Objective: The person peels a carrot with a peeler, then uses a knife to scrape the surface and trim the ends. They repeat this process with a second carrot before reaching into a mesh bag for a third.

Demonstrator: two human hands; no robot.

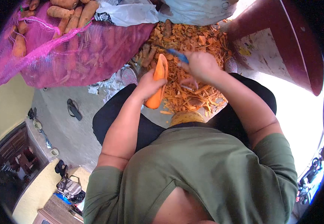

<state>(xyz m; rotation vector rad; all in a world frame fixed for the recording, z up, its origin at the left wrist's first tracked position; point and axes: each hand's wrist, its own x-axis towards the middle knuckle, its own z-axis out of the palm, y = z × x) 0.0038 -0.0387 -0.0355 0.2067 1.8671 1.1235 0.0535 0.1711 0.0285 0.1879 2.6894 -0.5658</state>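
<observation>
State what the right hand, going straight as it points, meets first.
The right hand would probably meet the loose heap of orange peelings; depth is unclear, so it might reach the pink mesh sack instead.

Centre: bright-orange long peeled root, blue-handled slim tool, orange-and-brown heap of shavings. Upper left: magenta mesh sack, brownish-orange unpeeled roots. Upper right: dark-red curved container, off-white patch, yellow smudges. Bottom: plain olive-green shirt.

White glare at right; right hand slightly blurred; edges bowed.
</observation>
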